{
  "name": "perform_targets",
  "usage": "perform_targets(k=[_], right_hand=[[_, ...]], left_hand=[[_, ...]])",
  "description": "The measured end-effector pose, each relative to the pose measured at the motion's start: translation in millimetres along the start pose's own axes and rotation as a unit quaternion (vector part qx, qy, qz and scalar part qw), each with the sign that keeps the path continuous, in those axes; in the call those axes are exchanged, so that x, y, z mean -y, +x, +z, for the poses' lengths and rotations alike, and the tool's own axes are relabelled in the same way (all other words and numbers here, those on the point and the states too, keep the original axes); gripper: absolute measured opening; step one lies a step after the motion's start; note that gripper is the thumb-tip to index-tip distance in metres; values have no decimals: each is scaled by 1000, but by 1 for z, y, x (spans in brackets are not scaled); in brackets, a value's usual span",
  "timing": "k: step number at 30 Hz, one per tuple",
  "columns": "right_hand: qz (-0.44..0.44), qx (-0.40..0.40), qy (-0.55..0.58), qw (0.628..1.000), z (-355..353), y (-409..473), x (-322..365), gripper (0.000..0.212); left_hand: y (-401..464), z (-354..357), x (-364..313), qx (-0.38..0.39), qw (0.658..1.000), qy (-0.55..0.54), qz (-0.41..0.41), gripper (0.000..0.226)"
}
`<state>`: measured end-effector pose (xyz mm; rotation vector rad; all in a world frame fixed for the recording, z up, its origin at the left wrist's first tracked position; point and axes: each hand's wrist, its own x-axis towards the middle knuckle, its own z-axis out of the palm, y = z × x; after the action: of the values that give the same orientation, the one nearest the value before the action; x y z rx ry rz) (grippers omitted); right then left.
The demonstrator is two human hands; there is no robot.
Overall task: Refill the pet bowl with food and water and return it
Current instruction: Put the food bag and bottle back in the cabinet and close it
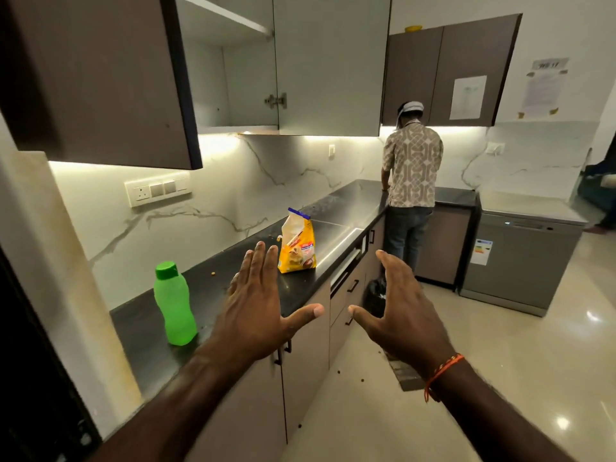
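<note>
On the dark surface [213, 291], the green water bottle [175, 305] stands near left and the yellow food bag [296, 243] farther right. A careless reach could topple the open bag, spilling kibble. The left hand [256, 305] hovers empty, fingers spread, between them; the right hand [400, 308] is likewise spread and empty. No pet bowl is visible.

Warm strip lights under the wall cabinets [100, 95] are washing the marble backsplash [233, 181] brightly, while the room overall is staying dim. Glare is streaking along the black countertop [213, 285] toward its far edge and spotting the glossy floor [533, 395]. Wide-angle distortion is bending lines at the frame's edges; fine detail is looking soft.
</note>
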<state>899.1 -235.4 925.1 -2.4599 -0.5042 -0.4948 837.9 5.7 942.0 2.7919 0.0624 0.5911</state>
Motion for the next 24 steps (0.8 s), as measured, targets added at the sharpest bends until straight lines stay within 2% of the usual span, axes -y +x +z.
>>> perform_targets(k=[8,19,24], right_hand=[[-31,30,25,999,48,89,-47,107],[-55,56,47,996,137,277,-111,103],[-62,62,53,995,166,351,-136,102]], left_hand=[[99,64,12,6,999,-18,-26,127],[280,146,71,-7,996,-36,-78,121],[349,178,93,40,995,-19,-93,122]])
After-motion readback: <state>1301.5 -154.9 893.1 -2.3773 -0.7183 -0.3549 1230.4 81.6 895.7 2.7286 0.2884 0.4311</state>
